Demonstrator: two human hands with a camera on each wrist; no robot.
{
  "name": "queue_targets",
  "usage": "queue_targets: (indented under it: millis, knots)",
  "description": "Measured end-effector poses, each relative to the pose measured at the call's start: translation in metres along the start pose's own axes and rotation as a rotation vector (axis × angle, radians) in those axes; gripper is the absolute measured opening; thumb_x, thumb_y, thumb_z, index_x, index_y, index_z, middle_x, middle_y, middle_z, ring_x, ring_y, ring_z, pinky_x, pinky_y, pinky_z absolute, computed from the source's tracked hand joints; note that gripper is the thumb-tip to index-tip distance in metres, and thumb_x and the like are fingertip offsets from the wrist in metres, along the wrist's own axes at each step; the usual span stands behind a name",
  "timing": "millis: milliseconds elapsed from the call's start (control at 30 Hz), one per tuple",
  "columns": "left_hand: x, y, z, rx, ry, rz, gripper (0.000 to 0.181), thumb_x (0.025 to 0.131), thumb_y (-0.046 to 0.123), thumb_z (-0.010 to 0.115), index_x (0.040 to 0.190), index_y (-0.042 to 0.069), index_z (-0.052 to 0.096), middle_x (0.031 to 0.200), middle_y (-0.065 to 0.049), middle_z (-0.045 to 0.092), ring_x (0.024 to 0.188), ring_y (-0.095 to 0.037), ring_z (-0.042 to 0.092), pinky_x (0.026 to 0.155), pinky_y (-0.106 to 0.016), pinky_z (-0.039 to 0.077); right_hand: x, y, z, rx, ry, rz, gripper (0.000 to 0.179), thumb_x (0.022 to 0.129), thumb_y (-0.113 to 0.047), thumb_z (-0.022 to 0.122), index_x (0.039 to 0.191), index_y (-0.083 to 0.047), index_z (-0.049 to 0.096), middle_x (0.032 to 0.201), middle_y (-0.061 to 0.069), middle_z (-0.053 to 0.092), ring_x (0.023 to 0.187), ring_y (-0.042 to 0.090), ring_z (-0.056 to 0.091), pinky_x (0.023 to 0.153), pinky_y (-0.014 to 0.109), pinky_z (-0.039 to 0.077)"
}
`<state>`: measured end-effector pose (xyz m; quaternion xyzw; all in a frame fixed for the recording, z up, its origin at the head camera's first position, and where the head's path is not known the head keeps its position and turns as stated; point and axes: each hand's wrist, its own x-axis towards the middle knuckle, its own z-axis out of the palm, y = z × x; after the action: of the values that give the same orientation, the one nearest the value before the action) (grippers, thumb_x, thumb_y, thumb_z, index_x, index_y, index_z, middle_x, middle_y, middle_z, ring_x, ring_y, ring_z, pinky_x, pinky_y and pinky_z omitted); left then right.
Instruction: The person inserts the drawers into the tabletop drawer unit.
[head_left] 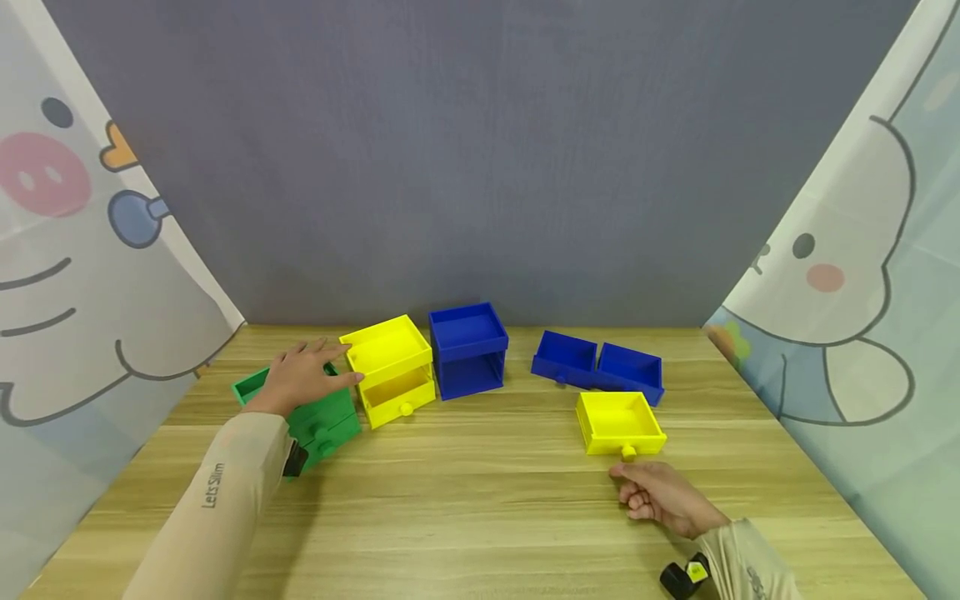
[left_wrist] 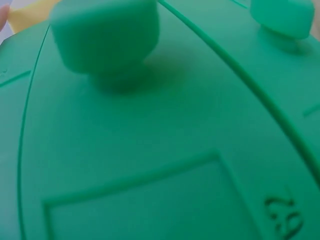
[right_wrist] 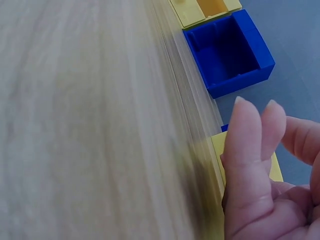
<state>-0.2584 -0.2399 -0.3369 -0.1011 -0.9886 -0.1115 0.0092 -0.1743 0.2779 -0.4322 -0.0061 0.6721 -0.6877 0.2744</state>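
Observation:
My left hand [head_left: 303,377] reaches over a green drawer cabinet [head_left: 330,423], fingers spread, its thumb and fingertips at the left side of a yellow cabinet [head_left: 390,346]. That cabinet has an opening above a lower drawer with a round knob [head_left: 407,409]. In the left wrist view a green knob [left_wrist: 105,35] and drawer fronts fill the picture. My right hand [head_left: 663,496] holds nothing; its fingertips are just in front of the knob of a loose yellow drawer [head_left: 621,423]. Whether they touch it, I cannot tell. The right wrist view shows extended fingers [right_wrist: 245,145].
A blue cabinet [head_left: 468,350] with an open, drawerless front stands right of the yellow one. Two blue drawers [head_left: 566,357] lie side by side behind the yellow drawer. A grey wall [head_left: 480,167] rises behind the wooden table [head_left: 450,500], with printed cloths at both sides.

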Motion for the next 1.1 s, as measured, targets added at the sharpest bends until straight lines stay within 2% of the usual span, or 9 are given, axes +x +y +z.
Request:
queue_targets:
  millis: [100,200,267,333,400,433,533,933,1100]
  knots:
    - [-0.001,0.003,-0.001,0.038,0.032,-0.005,0.074,0.088,0.059,0.056,0.141,0.009,0.049,0.137,-0.036,0.037,0.123,-0.058,0.031,0.097,-0.069,0.025,0.000,0.002,0.000,-0.003,0.010,0.003,0.029,0.102,-0.021,0.045,0.113,0.000,0.062,0.077,-0.001,0.061,0.062,0.000,0.055,0.062,0.018,0.053]
    - [-0.003,0.006,-0.005,0.123,0.060,0.000,0.071,0.087,0.062,0.056,0.137,0.012,0.055,0.107,-0.028,0.053,0.107,-0.051,0.042,0.086,-0.061,0.037,0.000,0.002,0.000,-0.003,0.015,0.006,0.029,0.102,-0.022,0.046,0.113,0.000,0.062,0.077,-0.001,0.061,0.062,0.001,0.055,0.062,0.018,0.053]
    - [-0.003,0.009,-0.007,0.164,0.036,-0.004,0.072,0.087,0.063,0.054,0.137,0.012,0.055,0.080,-0.017,0.055,0.079,-0.037,0.048,0.067,-0.047,0.042,-0.001,0.002,0.000,-0.001,0.016,0.009,0.030,0.102,-0.022,0.046,0.114,0.000,0.061,0.077,-0.001,0.061,0.062,0.001,0.055,0.063,0.019,0.053]
    - [-0.004,0.011,-0.010,0.191,-0.002,-0.005,0.073,0.088,0.064,0.051,0.139,0.011,0.053,0.059,-0.007,0.050,0.056,-0.025,0.042,0.051,-0.036,0.039,-0.001,0.002,0.000,0.004,0.015,0.009,0.030,0.102,-0.022,0.046,0.115,0.001,0.061,0.077,-0.001,0.062,0.062,0.001,0.055,0.063,0.019,0.053]
    - [-0.005,0.012,-0.012,0.199,-0.043,-0.013,0.076,0.089,0.066,0.047,0.141,0.011,0.050,0.046,0.000,0.042,0.044,-0.014,0.028,0.042,-0.028,0.029,-0.001,0.002,0.000,0.007,0.012,0.008,0.031,0.102,-0.022,0.046,0.116,0.002,0.060,0.078,-0.001,0.062,0.062,0.001,0.055,0.063,0.019,0.053]
    - [-0.005,0.011,-0.012,0.192,-0.060,-0.021,0.077,0.089,0.067,0.046,0.142,0.011,0.048,0.045,0.001,0.040,0.044,-0.011,0.017,0.041,-0.025,0.021,0.000,0.002,0.000,0.011,0.013,0.008,0.031,0.102,-0.023,0.046,0.115,0.001,0.060,0.078,-0.001,0.062,0.062,0.001,0.055,0.063,0.019,0.053]
    - [-0.005,0.010,-0.013,0.192,-0.074,-0.025,0.080,0.089,0.069,0.044,0.144,0.011,0.045,0.044,0.003,0.036,0.044,-0.009,0.013,0.041,-0.024,0.017,0.001,0.003,0.001,0.024,0.021,0.009,0.029,0.101,-0.023,0.048,0.113,0.000,0.061,0.077,-0.001,0.062,0.061,0.000,0.055,0.063,0.019,0.053]
    - [-0.006,0.009,-0.013,0.175,-0.094,-0.078,0.083,0.086,0.072,0.044,0.147,0.015,0.041,0.045,0.003,0.035,0.044,-0.009,0.012,0.041,-0.025,0.017,0.007,-0.001,0.004,0.114,0.081,0.020,0.023,0.102,-0.024,0.048,0.104,-0.004,0.058,0.073,-0.002,0.062,0.057,0.000,0.057,0.060,0.018,0.053]
    - [-0.006,0.010,-0.014,0.170,-0.116,-0.089,0.086,0.086,0.074,0.041,0.148,0.016,0.038,0.047,0.001,0.037,0.044,-0.009,0.013,0.041,-0.025,0.018,0.006,-0.001,-0.002,0.165,0.119,0.032,0.023,0.103,-0.025,0.046,0.101,-0.005,0.059,0.071,-0.003,0.063,0.055,0.000,0.058,0.060,0.018,0.054]
